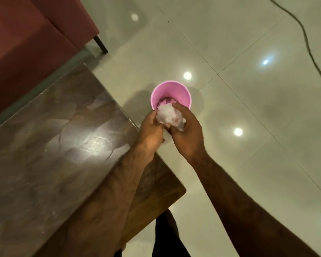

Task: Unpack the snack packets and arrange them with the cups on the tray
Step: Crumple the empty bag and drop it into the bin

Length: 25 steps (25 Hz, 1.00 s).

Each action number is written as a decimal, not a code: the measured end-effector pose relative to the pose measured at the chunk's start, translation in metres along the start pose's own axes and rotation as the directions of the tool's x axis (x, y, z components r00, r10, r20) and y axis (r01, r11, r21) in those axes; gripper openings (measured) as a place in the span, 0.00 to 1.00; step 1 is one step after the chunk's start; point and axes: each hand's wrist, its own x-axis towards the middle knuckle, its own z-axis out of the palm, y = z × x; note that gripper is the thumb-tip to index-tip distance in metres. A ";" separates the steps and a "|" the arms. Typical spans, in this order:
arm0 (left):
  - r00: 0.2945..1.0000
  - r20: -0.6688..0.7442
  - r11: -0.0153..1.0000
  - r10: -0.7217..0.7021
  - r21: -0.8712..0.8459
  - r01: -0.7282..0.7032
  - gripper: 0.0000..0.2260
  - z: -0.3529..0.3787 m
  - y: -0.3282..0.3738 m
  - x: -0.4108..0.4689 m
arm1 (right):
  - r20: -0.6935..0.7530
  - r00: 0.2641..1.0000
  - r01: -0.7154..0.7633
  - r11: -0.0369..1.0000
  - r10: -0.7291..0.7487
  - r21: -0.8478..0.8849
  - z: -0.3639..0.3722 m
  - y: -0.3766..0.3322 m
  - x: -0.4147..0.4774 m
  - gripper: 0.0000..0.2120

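Above pink container point(183, 94), left hand point(150, 131) and right hand point(188, 135) grip crumpled wrapping point(169, 116); likely discarding, release needed next.

No legible text or label on the crumpled wrapper point(170, 117), pink bin point(183, 92) or table point(44, 127).

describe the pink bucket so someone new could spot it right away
Find the brown table; off its right edge, on the pale tiled floor, stands the bucket. The left hand and right hand hold a crumpled clear wrapper over its near rim. It is the only round, bright pink thing.
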 end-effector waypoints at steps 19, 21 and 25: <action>0.969 0.089 0.681 0.229 0.697 -0.225 0.31 -0.027 -0.021 0.035 | 0.168 0.975 0.206 0.860 -0.143 -0.467 0.021 0.056 0.084 0.36; 0.952 0.096 0.591 0.290 0.764 -0.258 0.32 -0.046 -0.015 0.018 | 0.203 0.963 0.259 0.810 -0.176 -0.527 0.017 0.035 0.062 0.38; 0.939 0.027 0.544 0.343 0.809 -0.222 0.35 -0.102 -0.014 -0.021 | 0.266 0.937 0.347 0.708 -0.229 -0.615 0.025 -0.024 0.023 0.40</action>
